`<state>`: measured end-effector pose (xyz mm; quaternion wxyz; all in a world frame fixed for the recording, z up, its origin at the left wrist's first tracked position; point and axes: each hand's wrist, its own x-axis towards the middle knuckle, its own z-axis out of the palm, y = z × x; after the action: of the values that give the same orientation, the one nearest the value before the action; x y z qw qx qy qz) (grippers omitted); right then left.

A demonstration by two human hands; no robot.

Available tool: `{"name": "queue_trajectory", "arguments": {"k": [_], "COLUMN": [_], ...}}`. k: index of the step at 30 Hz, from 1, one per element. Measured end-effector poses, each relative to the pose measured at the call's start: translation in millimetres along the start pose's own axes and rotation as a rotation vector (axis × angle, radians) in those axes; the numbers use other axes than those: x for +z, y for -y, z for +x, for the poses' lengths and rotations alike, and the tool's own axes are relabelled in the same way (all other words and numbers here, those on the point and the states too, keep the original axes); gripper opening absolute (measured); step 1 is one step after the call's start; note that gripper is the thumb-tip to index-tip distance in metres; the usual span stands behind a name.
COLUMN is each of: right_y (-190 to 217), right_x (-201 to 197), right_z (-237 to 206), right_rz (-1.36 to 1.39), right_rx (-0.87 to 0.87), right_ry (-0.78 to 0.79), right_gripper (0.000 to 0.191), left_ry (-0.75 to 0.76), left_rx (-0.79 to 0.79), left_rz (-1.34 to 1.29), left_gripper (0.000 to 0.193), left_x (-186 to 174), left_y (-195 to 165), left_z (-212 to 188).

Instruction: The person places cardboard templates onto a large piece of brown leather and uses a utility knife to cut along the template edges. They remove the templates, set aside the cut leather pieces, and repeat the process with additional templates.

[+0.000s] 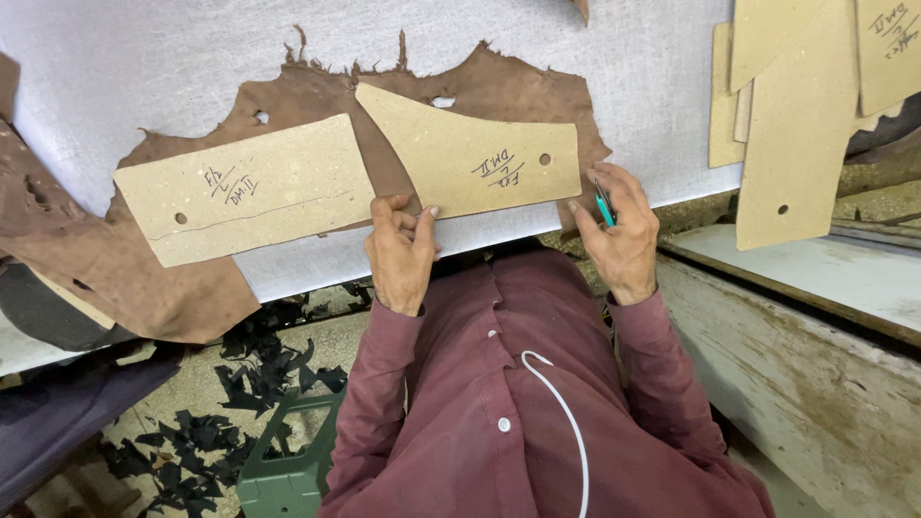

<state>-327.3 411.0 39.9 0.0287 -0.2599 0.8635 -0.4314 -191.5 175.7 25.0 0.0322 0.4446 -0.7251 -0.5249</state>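
Note:
A brown leather hide (317,91) lies on a white work surface (144,58). Two tan cardboard patterns rest on it: a long one (245,187) at the left and a curved one (470,158) at the middle. My left hand (401,251) presses its fingertips on the curved pattern's lower left edge. My right hand (622,230) sits at that pattern's right end and holds a teal pen (603,206), tip against the pattern's edge.
More cardboard patterns (796,105) hang at the upper right. Dark leather scraps (249,369) litter the floor near a green stool (283,465). A worn white bench (815,278) stands at the right. More brown hide (38,221) drapes over the left edge.

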Motion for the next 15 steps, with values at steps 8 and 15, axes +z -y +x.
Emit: {"name": "queue_trajectory", "arguments": {"k": [8, 15], "right_y": [-6, 16], "right_x": [9, 9], "right_z": [0, 15], "right_rz": [0.059, 0.457], "right_rx": [0.062, 0.431], "right_ry": [0.021, -0.053], "right_gripper": [0.036, 0.049], "left_ry": [-0.174, -0.184], "left_rx": [0.640, 0.562], "left_rz": [0.195, 0.188], "left_gripper": [0.037, 0.046], "left_x": [12, 14], "left_y": [10, -10], "left_z": [-14, -27]}}
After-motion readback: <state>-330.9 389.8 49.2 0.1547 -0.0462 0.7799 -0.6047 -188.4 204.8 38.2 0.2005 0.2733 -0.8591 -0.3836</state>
